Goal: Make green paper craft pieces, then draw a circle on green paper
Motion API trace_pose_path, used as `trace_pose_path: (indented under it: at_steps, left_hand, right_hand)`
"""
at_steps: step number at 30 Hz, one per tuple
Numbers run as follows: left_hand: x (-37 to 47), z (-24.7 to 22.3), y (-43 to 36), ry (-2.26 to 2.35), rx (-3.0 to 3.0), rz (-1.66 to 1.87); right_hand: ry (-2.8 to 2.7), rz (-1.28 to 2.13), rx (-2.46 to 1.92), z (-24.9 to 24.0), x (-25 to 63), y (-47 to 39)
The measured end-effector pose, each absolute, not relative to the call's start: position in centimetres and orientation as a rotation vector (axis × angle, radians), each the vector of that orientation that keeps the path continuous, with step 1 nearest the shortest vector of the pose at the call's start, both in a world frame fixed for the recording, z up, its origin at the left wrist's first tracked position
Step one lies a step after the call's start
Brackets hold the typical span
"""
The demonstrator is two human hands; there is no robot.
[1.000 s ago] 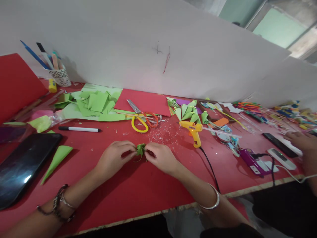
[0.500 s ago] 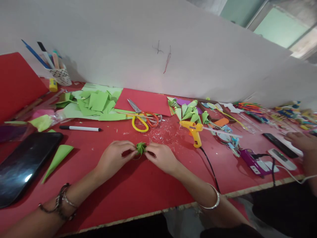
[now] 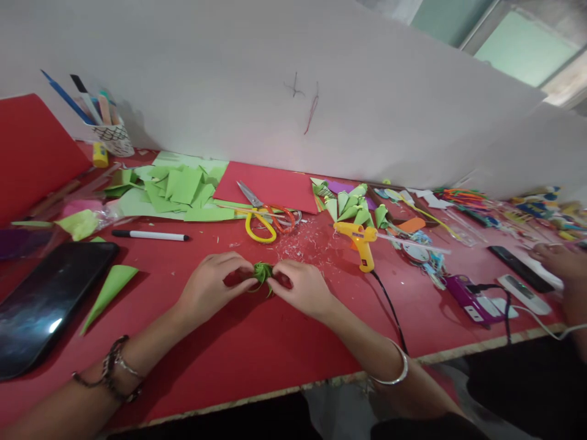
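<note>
Between my two hands, just above the red table, is a small green curled paper piece (image 3: 263, 273) with thin strips fanning out. My left hand (image 3: 217, 281) pinches its left side between thumb and fingers. From the right, my right hand (image 3: 300, 290) pinches the other side, fingers closed. The fingertips hide part of the piece. Beyond them lie scissors (image 3: 260, 226) with yellow and orange handles, beside scattered paper scraps. A yellow glue gun (image 3: 362, 244) rests to the right of my right hand. A green paper cone (image 3: 110, 293) lies left of my left wrist.
A black phone (image 3: 50, 305) and a marker (image 3: 150, 235) lie at left. Green paper pieces (image 3: 178, 189), a red sheet (image 3: 284, 186) and several paper cones (image 3: 351, 205) line the wall. A purple power strip (image 3: 465, 299) and another person's hand (image 3: 557, 260) are at right.
My fingers have shifted slightly around the green paper piece, whose strips now look looser and more spread. The other things stay in place; the view has moved slightly.
</note>
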State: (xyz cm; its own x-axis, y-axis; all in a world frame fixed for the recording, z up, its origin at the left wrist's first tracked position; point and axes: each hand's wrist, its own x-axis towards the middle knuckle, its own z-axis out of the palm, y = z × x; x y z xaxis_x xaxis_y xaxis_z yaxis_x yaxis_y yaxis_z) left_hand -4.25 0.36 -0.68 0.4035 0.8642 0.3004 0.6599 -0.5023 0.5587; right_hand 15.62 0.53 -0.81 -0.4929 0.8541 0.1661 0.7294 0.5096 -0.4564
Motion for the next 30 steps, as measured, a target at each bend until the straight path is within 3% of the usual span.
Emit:
trace_pose_path:
  at_steps: [30]
  left_hand:
    - [-4.26, -0.94, 0.05, 1.298, 2.467, 0.931]
  right_hand:
    - [-2.530, 0.459, -1.185, -0.90, 15.13, 0.36]
